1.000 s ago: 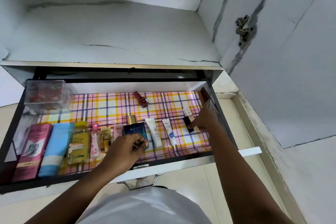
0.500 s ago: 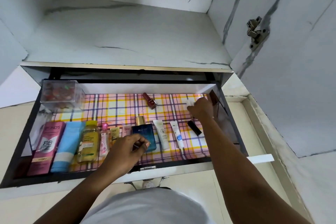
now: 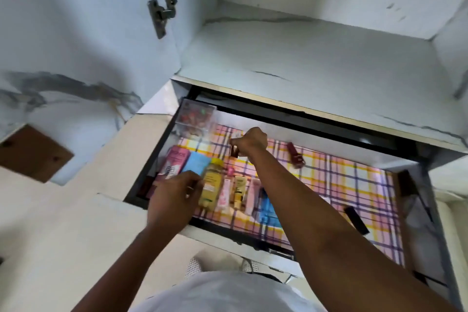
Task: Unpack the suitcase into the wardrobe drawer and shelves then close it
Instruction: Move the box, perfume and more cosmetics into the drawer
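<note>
So, white marble-look wardrobe (image 3: 316,63) interior above, shelf bare-topped, a metal hinge (image 3: 163,11) on the open left door, beige tiled floor (image 3: 63,235) below. Pulled-out drawer (image 3: 412,210) has a black frame and a pink, yellow and purple plaid liner (image 3: 354,180). I see my right hand (image 3: 250,140) reached to the back left of the drawer, fingers curled round a small dark cosmetic item (image 3: 234,151) with a pale top; exact kind too blurred to tell. My left hand (image 3: 174,196) hovers over the front left row, fingers curled and pinching something thin and small, cannot tell what. Front row, left to right: pink tube (image 3: 174,162), light blue tube (image 3: 196,166), yellow bottle (image 3: 212,182), a few small pink and yellow tubes side by side, then a blue perfume bottle (image 3: 268,208) partly hidden by my right forearm. Clear plastic box (image 3: 196,116) with red bits sits in the back left corner. Dark red lipstick (image 3: 295,154) lies alone near the back middle; a black stick (image 3: 355,216) lies well apart at front right.
</note>
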